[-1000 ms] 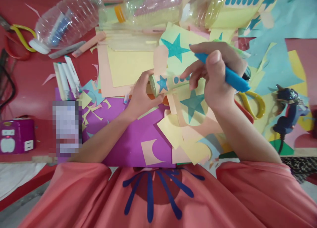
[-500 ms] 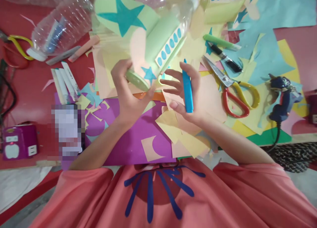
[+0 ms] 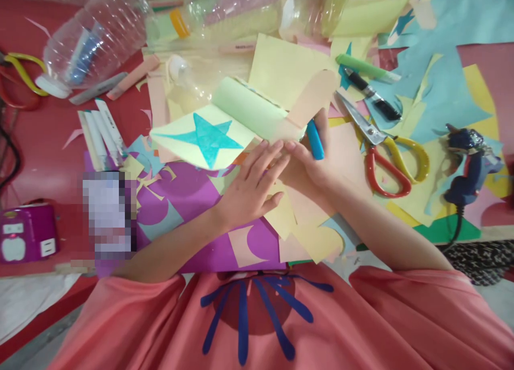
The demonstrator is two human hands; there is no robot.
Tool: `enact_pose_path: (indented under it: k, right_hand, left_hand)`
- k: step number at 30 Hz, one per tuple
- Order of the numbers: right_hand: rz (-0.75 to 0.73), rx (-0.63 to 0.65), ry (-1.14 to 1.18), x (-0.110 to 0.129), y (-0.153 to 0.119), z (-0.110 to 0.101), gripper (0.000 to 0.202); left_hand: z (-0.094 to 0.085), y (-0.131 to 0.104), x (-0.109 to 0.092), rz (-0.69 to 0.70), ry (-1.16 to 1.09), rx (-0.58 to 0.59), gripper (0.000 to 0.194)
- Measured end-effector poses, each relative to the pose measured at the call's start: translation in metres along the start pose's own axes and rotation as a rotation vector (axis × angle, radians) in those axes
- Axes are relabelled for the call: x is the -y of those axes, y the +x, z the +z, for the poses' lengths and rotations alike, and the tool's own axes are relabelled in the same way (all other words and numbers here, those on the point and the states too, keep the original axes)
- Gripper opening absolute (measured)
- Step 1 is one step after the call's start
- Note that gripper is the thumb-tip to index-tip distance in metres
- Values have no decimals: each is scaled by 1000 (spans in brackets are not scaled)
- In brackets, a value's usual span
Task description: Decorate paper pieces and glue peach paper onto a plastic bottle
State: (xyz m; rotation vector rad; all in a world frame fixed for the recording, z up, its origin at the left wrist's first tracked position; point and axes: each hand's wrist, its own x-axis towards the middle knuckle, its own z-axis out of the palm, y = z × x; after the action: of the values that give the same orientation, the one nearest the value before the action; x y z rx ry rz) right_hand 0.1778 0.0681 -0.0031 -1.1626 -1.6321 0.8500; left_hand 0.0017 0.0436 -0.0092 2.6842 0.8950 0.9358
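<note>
A plastic bottle wrapped in pale green paper (image 3: 257, 110) lies tilted across the middle of the table, its white-capped neck to the upper left. From its side a paper fin with a blue-green star (image 3: 211, 138) sticks out. Its peach paper fin (image 3: 315, 99) rises over the base. My right hand (image 3: 321, 156) grips the base end, thumb at the near edge and some fingers hidden behind it. A blue marker (image 3: 315, 140) is tucked in that same hand. With fingers stretched out, my left hand (image 3: 251, 190) touches the bottle's near lower edge.
Scissors (image 3: 375, 140), a black pen (image 3: 375, 97), a green marker (image 3: 367, 67) and a corded glue gun (image 3: 468, 164) lie to the right. Clear bottles (image 3: 96, 38) stand along the back. White markers (image 3: 102, 131) and a phone-like blurred object (image 3: 108, 212) are at left. Paper scraps (image 3: 249, 247) surround my hands.
The bottle has been turned, its neck swinging from upper right to upper left and its star fin towards me. My left hand has let go and opened flat; my right hand now grips the base.
</note>
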Motion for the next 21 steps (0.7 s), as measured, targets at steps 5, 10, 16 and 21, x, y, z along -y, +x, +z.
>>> enact_pose_path:
  k: [5, 10, 16, 21]
  right_hand:
    - [-9, -80, -114, -1, 1, -25, 36]
    - [31, -98, -94, -18, 0, -35, 39]
    - [-7, -71, -32, -30, 9, -38, 54]
    - [-26, 16, -22, -25, 12, -35, 61]
  left_hand:
    - [-19, 1, 10, 62, -88, -61, 37]
    - [-29, 0, 31, 13, -85, -392, 24]
    - [-27, 6, 44, -210, -191, -801, 17]
    - [-33, 3, 33, 37, 30, -396, 28]
